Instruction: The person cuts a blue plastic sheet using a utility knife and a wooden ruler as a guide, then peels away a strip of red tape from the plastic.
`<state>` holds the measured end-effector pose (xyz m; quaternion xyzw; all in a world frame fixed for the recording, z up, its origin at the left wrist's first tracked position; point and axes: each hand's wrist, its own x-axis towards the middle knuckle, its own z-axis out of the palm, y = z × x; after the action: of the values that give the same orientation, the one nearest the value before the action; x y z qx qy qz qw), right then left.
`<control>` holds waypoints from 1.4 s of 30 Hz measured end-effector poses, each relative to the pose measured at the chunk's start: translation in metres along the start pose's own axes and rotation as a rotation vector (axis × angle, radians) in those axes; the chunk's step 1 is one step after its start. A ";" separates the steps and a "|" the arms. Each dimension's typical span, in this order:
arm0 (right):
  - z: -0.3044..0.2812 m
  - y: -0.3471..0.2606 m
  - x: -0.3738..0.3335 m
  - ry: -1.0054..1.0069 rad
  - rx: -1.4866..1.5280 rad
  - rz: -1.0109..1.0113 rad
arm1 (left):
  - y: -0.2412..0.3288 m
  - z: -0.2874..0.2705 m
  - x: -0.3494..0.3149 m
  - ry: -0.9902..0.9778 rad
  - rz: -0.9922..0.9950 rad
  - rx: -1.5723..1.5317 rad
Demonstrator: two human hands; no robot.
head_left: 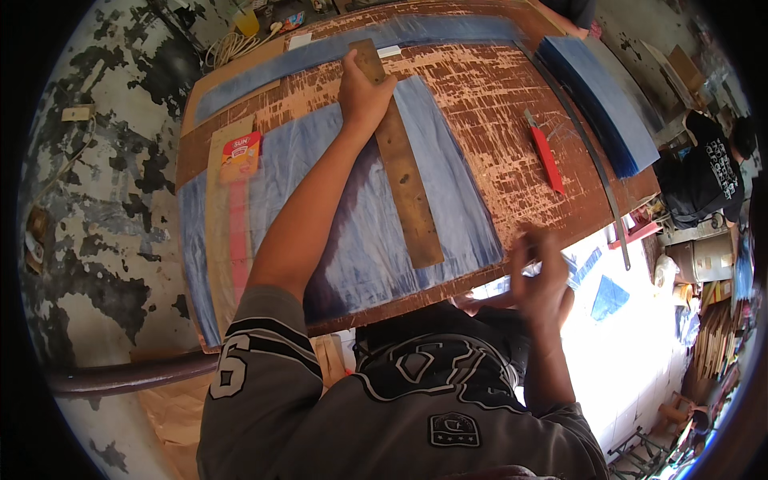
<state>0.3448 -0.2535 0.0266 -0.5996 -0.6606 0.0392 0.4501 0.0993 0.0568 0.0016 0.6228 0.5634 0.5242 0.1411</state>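
Observation:
My left hand (364, 96) grips the far part of a long, flat brown straightedge (408, 192), thumb at one side and fingers at the other. The straightedge lies at a slant across a blue-and-white streaked sheet (320, 248) on the worn worktable (480, 104). My right hand (544, 280) is off the table's near edge, just right of the sheet's near corner. Its fingers look bent but are smeared by motion, and whether they hold anything does not show. Beyond it on the table lies a red-handled cutter knife (546, 160).
At the right stand a stack of blue sheets (596, 104) and a thin dark metal strip (588, 132) overhanging the edge. A long blue strip (320, 58) lies along the back. A taped pale board (228, 200) lies at the left. Another person (704, 176) is at far right.

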 end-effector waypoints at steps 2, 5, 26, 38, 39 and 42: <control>0.007 -0.033 -0.016 -0.243 0.065 0.070 | -0.007 -0.001 0.000 -0.029 0.021 0.063; 0.022 -0.045 -0.042 -0.371 0.081 0.076 | -0.009 -0.001 0.004 -0.097 -0.019 0.080; 0.019 -0.048 -0.067 -0.475 0.628 0.615 | -0.051 0.012 0.017 -0.103 0.649 0.436; 0.017 -0.035 -0.069 -0.256 0.840 0.802 | -0.055 0.017 0.019 -0.192 0.560 0.435; 0.016 -0.034 -0.068 -0.242 0.818 0.806 | -0.058 0.016 0.020 -0.187 0.558 0.443; 0.013 -0.031 -0.061 -0.209 0.763 0.815 | -0.059 0.016 0.020 -0.186 0.549 0.469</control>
<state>0.3053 -0.3059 0.0040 -0.5940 -0.3557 0.5048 0.5155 0.0760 0.1002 -0.0405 0.8112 0.4649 0.3401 -0.1008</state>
